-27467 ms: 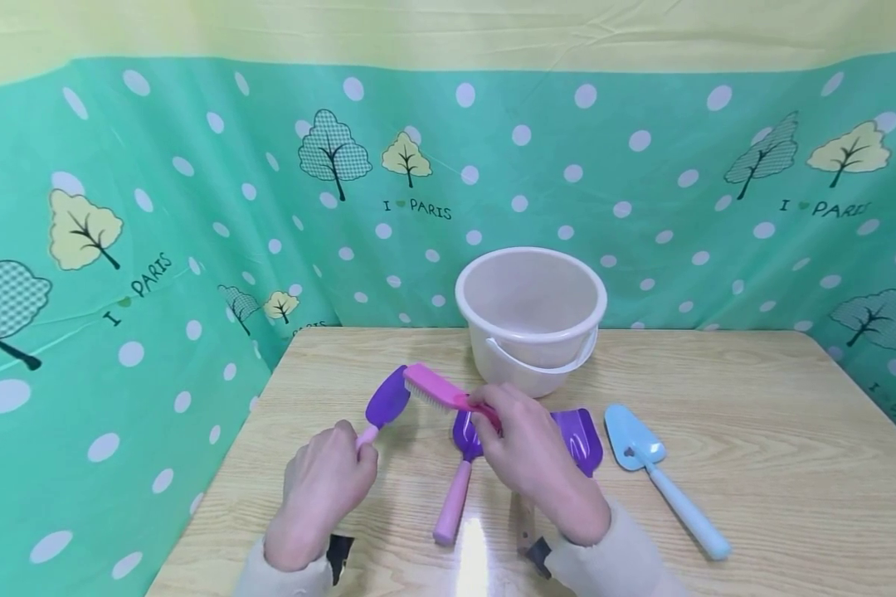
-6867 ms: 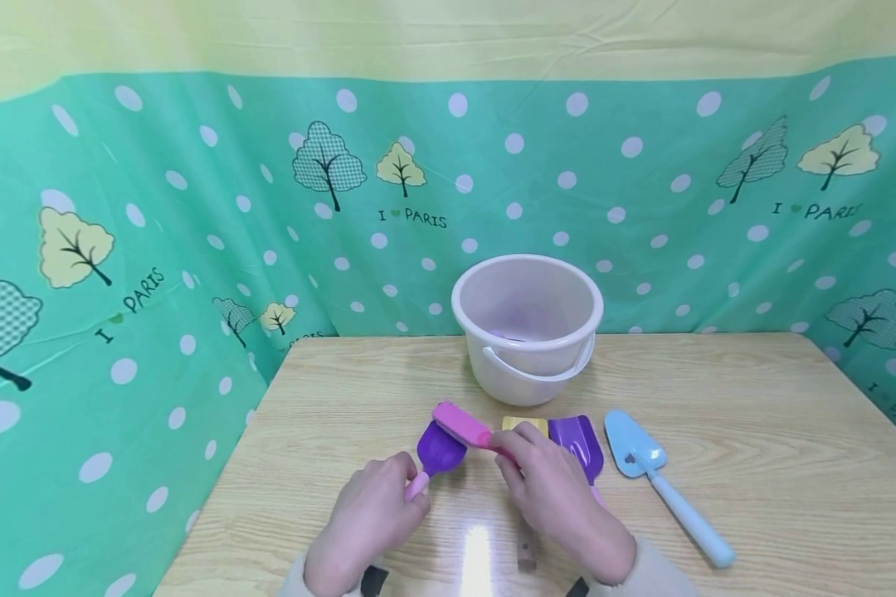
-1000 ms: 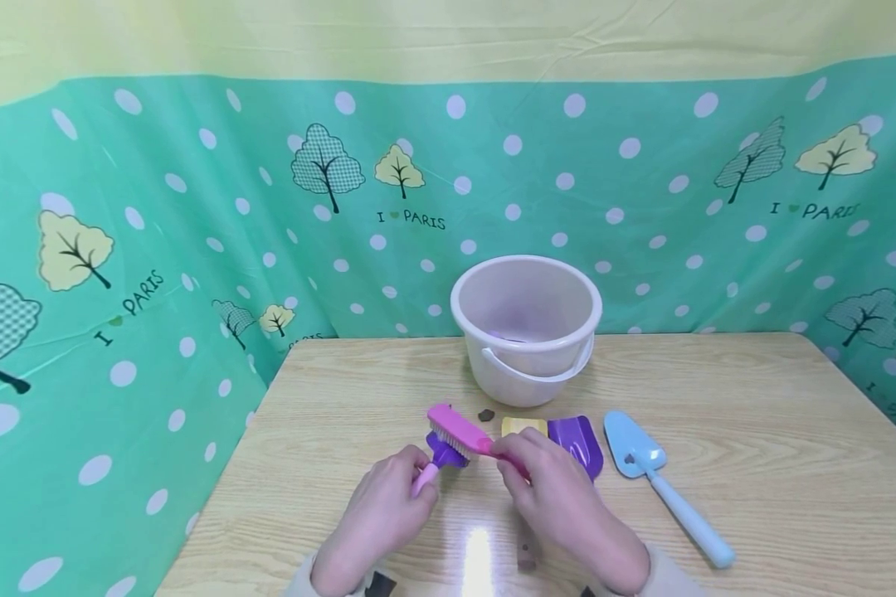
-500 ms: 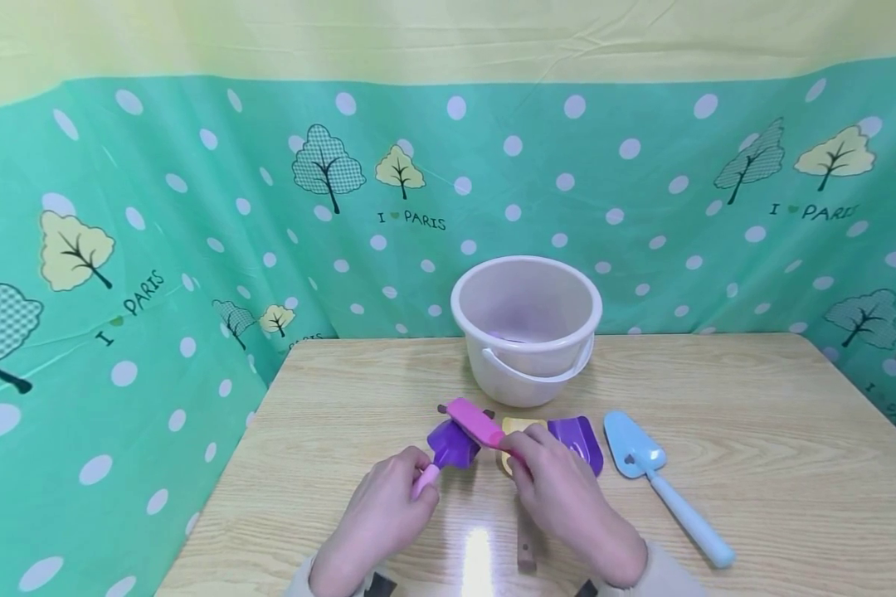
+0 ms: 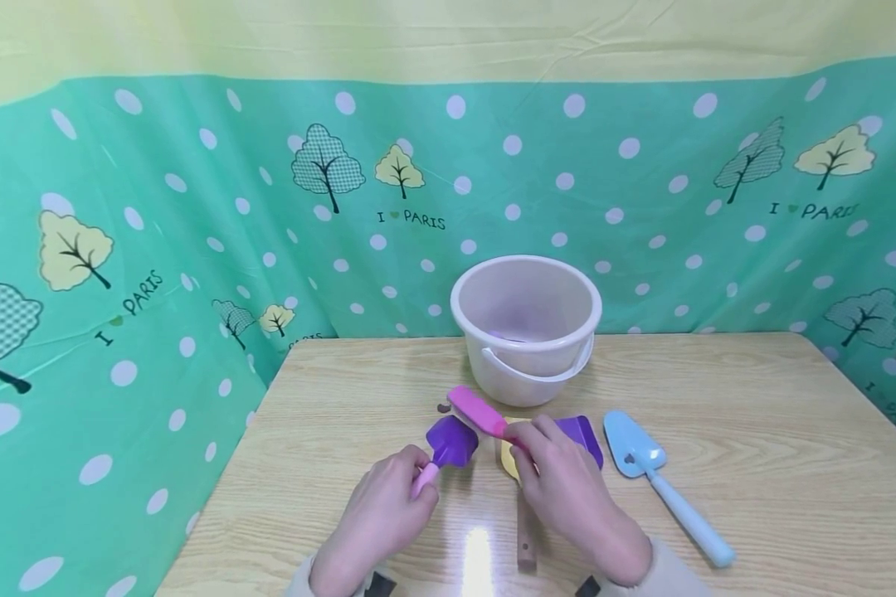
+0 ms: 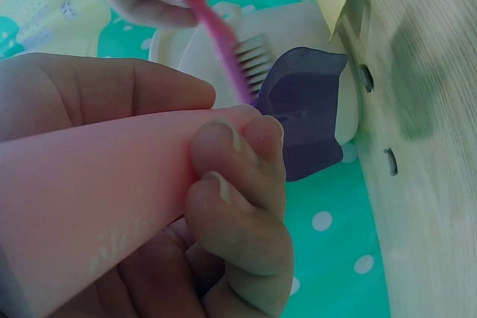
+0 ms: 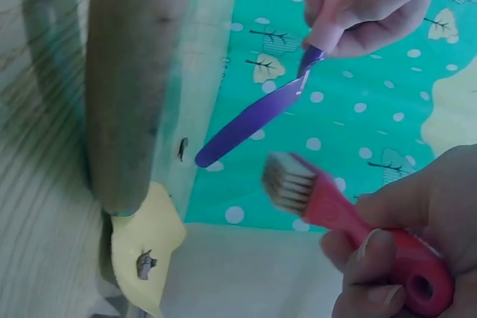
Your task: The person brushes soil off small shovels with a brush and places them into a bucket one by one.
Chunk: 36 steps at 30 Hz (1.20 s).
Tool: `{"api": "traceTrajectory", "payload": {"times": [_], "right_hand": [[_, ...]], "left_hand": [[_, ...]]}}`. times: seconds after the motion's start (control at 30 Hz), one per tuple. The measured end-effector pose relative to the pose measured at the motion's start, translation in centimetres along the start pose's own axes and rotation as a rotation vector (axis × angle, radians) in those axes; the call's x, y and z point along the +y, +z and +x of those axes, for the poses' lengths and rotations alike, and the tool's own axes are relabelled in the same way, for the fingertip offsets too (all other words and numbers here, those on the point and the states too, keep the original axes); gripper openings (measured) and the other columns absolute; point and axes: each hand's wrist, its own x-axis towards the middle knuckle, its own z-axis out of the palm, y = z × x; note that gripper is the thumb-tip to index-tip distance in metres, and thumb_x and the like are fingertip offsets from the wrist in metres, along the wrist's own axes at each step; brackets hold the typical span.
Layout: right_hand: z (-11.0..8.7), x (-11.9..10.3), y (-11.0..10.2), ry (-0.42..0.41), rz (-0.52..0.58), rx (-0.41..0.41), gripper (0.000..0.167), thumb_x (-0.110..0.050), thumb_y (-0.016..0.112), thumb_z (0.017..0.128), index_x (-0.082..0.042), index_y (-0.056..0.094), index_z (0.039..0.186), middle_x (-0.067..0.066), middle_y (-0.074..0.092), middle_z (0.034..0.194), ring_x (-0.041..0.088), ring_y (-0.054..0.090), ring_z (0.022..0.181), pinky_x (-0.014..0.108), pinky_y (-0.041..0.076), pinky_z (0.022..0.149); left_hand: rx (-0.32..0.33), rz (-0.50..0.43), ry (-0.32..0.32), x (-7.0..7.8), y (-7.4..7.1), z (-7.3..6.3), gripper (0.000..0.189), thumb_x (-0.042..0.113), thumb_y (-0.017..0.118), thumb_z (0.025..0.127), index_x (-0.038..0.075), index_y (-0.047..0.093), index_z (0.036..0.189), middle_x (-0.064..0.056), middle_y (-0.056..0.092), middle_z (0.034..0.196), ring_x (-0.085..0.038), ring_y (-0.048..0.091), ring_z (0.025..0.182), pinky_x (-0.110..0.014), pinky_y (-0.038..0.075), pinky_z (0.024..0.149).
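My left hand (image 5: 384, 506) grips the pink handle of a small purple toy shovel (image 5: 454, 441), raised over the table with its blade pointing away. In my right hand (image 5: 567, 489) is a pink brush (image 5: 476, 410), held by its handle just right of the blade. Its pale bristles (image 7: 287, 184) show in the right wrist view, apart from the shovel. A dark crumb (image 5: 444, 408) lies on the table beyond the blade; the left wrist view shows two dark bits there. Another dark bit (image 7: 146, 264) sits on the yellow shovel.
A white bucket (image 5: 526, 365) with something purple inside stands at the back. Under and beside my right hand lie the yellow shovel (image 5: 511, 460) with its brown handle and a second purple shovel (image 5: 582, 435). A light blue trowel (image 5: 635, 444) lies farther right.
Since 27.5 s ago the purple shovel from the middle is off the table and something purple is in the bucket. Lately the brush has swept off the blade rightward; dark bits have dropped.
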Motion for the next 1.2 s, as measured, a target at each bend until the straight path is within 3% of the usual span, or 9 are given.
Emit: {"api": "traceTrajectory", "payload": {"times": [0.17,0.37,0.73,1.2], "right_hand": [[-0.1,-0.5,-0.3,-0.094,0.06,0.067,0.027,-0.003,0.072,0.08,-0.018,0.069,0.102,-0.012,0.057,0.089,0.0,0.05,0.07,0.018,0.043,0.058],[-0.3,-1.3,-0.6,-0.154,0.117,0.059,0.026,-0.004,0.07,0.08,-0.018,0.07,0.102,-0.012,0.06,0.09,-0.001,0.05,0.071,0.016,0.042,0.057],[-0.7,-1.8,-0.5,-0.102,0.072,-0.061,0.023,-0.009,0.069,0.083,-0.025,0.068,0.101,-0.018,0.056,0.089,-0.002,0.047,0.066,0.016,0.041,0.055],[-0.4,-0.8,0.1,-0.065,-0.011,-0.067,0.023,-0.007,0.071,0.082,-0.021,0.068,0.1,-0.013,0.054,0.085,0.0,0.046,0.062,0.017,0.038,0.051]], "left_hand": [[0.008,0.002,-0.003,-0.1,0.1,0.0,0.024,0.011,0.058,0.081,0.002,0.06,0.103,0.004,0.055,0.074,-0.007,0.047,0.052,-0.025,0.04,0.046],[0.023,0.003,-0.006,-0.1,0.1,0.1,0.025,0.011,0.059,0.082,0.002,0.061,0.105,0.004,0.056,0.075,-0.007,0.048,0.053,-0.025,0.04,0.046],[0.029,-0.012,-0.008,-0.1,0.1,0.1,0.025,0.01,0.058,0.082,0.0,0.062,0.105,0.005,0.055,0.07,-0.008,0.047,0.049,-0.025,0.04,0.043],[0.025,-0.037,-0.007,0.0,0.0,0.1,0.026,0.011,0.059,0.081,0.0,0.061,0.105,0.003,0.058,0.075,-0.007,0.049,0.051,-0.024,0.042,0.045]]}}
